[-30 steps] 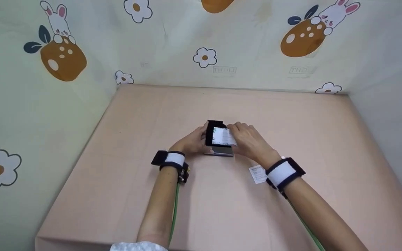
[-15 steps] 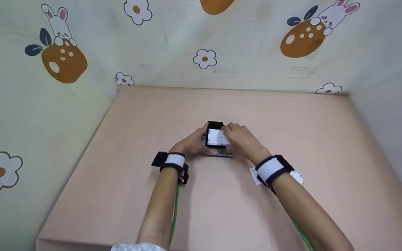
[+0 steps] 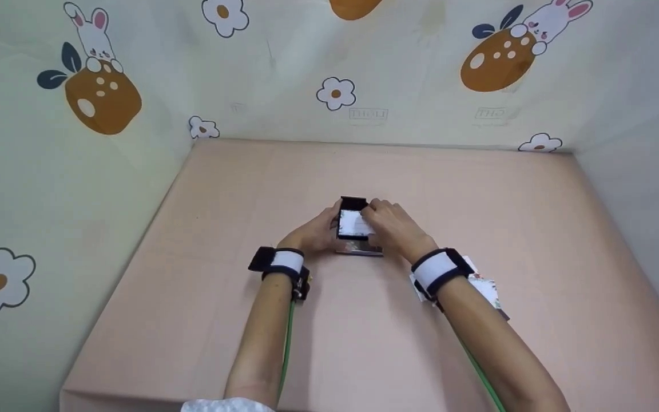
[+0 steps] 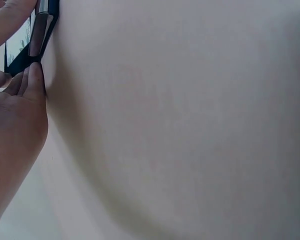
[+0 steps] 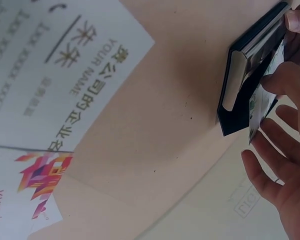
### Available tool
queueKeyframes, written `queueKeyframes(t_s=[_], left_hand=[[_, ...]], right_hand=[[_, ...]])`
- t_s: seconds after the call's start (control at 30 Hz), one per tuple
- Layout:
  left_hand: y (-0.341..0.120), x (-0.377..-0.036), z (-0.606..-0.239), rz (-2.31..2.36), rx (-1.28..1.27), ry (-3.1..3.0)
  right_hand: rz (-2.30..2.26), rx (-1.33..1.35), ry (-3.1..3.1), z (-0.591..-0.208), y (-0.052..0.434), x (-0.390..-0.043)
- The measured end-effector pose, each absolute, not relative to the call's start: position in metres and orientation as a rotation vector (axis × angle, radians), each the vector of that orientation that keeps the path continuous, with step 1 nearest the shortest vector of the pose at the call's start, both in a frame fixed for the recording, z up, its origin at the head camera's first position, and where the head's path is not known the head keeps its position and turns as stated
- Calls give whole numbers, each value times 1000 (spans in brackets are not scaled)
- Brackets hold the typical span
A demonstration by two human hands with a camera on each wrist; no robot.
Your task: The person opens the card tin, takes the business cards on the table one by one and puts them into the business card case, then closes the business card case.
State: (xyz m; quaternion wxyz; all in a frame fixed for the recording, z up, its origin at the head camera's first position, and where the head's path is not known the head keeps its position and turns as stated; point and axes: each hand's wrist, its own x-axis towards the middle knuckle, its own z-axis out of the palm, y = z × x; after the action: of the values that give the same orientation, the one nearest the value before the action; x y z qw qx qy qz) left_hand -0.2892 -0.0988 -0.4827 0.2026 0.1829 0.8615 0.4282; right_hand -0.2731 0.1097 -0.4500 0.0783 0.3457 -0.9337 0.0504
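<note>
A black card case (image 3: 354, 203) stands open in the middle of the pink table (image 3: 203, 240). My left hand (image 3: 312, 233) grips its left side; in the left wrist view the left hand's fingertips (image 4: 34, 80) press the case's edge (image 4: 42, 30). My right hand (image 3: 395, 229) pinches a white card (image 3: 353, 224) that lies in the open case. In the right wrist view the card (image 5: 261, 107) sits partly inside the case (image 5: 245, 80), with the right hand's fingers (image 5: 285, 82) on it.
Several printed business cards (image 3: 485, 289) lie on the table under my right forearm; the right wrist view shows one with black print (image 5: 65, 65) and a colourful one (image 5: 35, 190). Patterned walls (image 3: 364, 74) close in the table on three sides.
My right hand has slid left over the case and pushed the white card further into it. The right forearm now covers more of the loose cards. The left hand has stayed put.
</note>
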Motion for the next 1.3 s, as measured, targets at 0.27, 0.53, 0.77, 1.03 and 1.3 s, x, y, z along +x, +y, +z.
queueKeyframes(t_s=[0.27,0.53,0.77,1.03,1.3], left_hand=[[-97,-290,-484,1240,533,2367],[-97,-289,-483,1262,530,2344],[-97,-288,-484,1244,500,2367],[-99,-287,-483,1255,436,2348],[-98,-285,-482,1218,428,2381]], right_hand=[[171,981,-2899,-453,109,-276],[218,981,-2885,-460,111,-275],[300,929,-2903,-465,111,-270],[245,942,-2903,-469,108,-265],[241,920,-3024,-469,109,-254]])
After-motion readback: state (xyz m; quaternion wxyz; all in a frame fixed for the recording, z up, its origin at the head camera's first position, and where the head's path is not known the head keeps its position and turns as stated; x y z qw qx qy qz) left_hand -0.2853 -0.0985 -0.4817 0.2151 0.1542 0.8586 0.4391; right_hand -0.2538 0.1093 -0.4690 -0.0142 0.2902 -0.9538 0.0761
